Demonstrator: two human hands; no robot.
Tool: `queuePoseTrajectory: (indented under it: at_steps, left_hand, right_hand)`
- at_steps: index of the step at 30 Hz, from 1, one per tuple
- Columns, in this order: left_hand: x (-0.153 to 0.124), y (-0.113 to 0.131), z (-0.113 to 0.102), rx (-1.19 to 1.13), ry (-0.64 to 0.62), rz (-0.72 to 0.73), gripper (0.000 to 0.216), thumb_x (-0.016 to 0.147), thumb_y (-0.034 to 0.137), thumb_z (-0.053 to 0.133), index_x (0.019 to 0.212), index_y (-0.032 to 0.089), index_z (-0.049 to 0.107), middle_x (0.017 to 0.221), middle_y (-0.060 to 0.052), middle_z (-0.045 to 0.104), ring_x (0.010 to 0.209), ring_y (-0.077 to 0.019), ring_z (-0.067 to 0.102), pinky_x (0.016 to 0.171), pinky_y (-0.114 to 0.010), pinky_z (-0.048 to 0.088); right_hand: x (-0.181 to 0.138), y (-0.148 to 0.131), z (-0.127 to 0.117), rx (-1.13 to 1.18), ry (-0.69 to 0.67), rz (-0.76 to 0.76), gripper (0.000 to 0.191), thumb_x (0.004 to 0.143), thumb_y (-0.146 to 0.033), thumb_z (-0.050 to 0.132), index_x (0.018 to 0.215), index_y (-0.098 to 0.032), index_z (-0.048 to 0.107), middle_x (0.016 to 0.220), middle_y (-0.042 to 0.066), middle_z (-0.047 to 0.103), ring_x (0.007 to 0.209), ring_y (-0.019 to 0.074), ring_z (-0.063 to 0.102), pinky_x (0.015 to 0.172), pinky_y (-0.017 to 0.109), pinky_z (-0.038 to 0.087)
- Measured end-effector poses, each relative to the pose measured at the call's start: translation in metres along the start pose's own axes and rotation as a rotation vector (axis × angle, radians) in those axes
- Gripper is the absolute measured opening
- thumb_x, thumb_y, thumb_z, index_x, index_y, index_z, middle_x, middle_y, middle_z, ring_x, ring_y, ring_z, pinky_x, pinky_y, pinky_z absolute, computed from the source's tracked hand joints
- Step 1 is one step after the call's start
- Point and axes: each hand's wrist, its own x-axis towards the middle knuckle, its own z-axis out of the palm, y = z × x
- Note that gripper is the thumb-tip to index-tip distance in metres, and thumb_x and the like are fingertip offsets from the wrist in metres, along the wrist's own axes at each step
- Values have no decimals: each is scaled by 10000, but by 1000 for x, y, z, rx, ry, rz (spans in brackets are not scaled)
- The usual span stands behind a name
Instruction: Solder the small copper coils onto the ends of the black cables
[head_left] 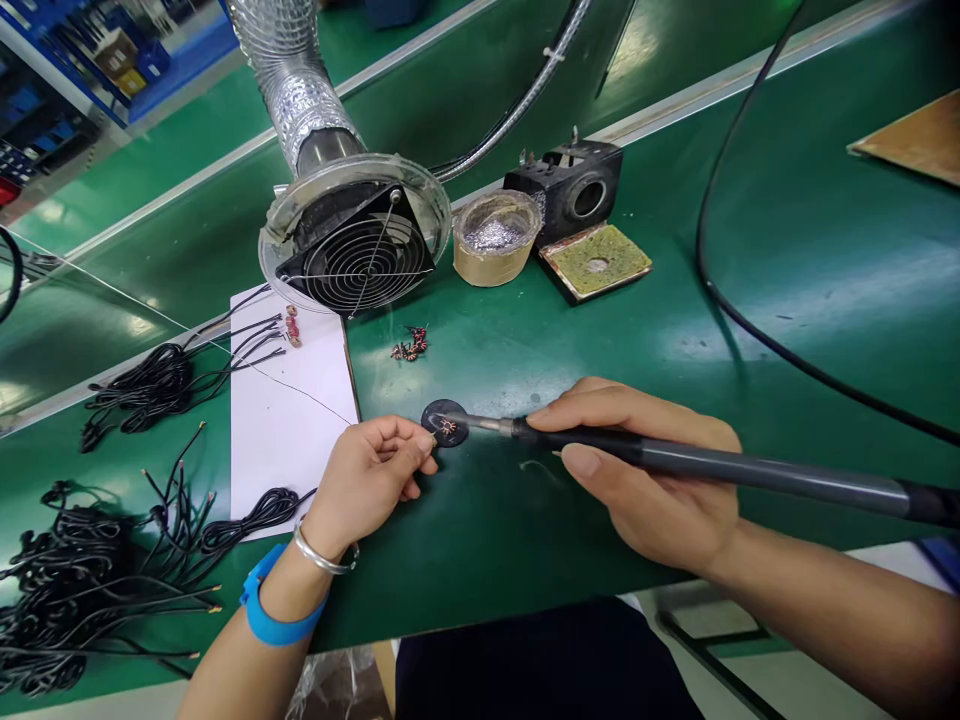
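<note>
My right hand (660, 480) grips a soldering iron (750, 480) by its dark handle, with the tip pointing left. The tip is over a small round black pad (430, 412) on the bench. On that pad sits a tiny wire-wound coil (448, 427) with copper turns; the iron's tip touches it or hovers close. Left of the pad, my left hand (371, 475) is closed in a pinch on thin solder wire (307, 389), which trails back to the upper left. Several similar coils (411, 344) lie in a small heap beyond the pad.
A fume extractor fan (360, 260) hangs over the bench at back left. Behind stand a round tub of solder bits (491, 255), an iron stand (570, 185) and a yellow sponge (600, 262). Black cables (67, 570) and a white sheet (292, 430) lie left. A black cord (795, 350) crosses right.
</note>
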Motion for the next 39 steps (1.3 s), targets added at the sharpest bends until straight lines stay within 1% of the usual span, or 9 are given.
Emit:
queuePoseTrajectory:
  at_steps: [3,6,10,14,17,23,27,33,39]
  left_hand:
    - [0,0,0,10,-18,14,256,876,401,624,851,146,632,718,-9,682,481,-51,541,479,-162,437]
    - [-2,2,-1,23,-39,23,253,888,399,608,879,147,623,741,-18,690,499,-56,544,495,-170,444]
    - [-4,3,-1,32,-83,35,251,900,396,588,882,147,606,781,-31,693,508,-59,538,498,-178,438]
    - [-6,1,-2,45,-109,75,244,905,394,573,872,153,600,810,-36,681,534,-71,530,501,-189,446]
    - [-9,2,-3,72,-111,103,237,921,392,540,889,164,599,838,-41,676,569,-90,534,515,-203,459]
    - [-10,2,1,206,-25,162,271,955,398,480,850,182,608,784,-21,673,569,-103,509,515,-214,385]
    - [-7,-1,3,134,-21,164,288,951,388,492,806,166,603,778,-32,679,660,-120,542,585,-217,392]
    - [-7,-2,4,2,-61,66,333,940,433,502,784,155,599,659,13,616,443,-59,315,437,-202,258]
    - [-8,4,7,-23,-90,50,364,920,469,512,761,150,587,691,-20,654,404,-49,356,385,-198,226]
  right_hand:
    - [2,0,0,12,10,39,233,906,-196,559,1113,-248,652,791,13,631,604,141,564,538,291,458]
    - [11,2,6,-51,-151,46,273,951,-193,531,1214,-247,584,765,-20,634,522,93,543,511,228,454]
    - [26,11,22,-214,-433,-183,171,932,-132,500,1025,-208,622,770,-11,635,612,100,545,572,204,421]
    - [35,17,34,-365,-569,-321,226,937,-137,416,946,-206,632,668,-17,539,569,122,464,541,225,354]
    - [35,18,35,-401,-557,-376,217,934,-124,406,940,-200,610,675,-12,545,581,132,477,553,234,352]
    - [24,22,36,-347,-511,-234,145,913,-183,493,1049,-204,540,811,7,651,681,143,591,624,245,429]
    - [21,24,40,-262,-480,-183,198,896,-172,530,1090,-211,530,851,-6,671,719,123,616,676,227,464]
    - [19,19,40,-320,-454,-204,221,901,-149,515,1111,-209,548,850,-7,691,709,122,623,657,221,463]
    - [17,13,39,-423,-439,-275,305,913,-116,444,1189,-198,544,718,-8,652,639,141,607,606,248,437]
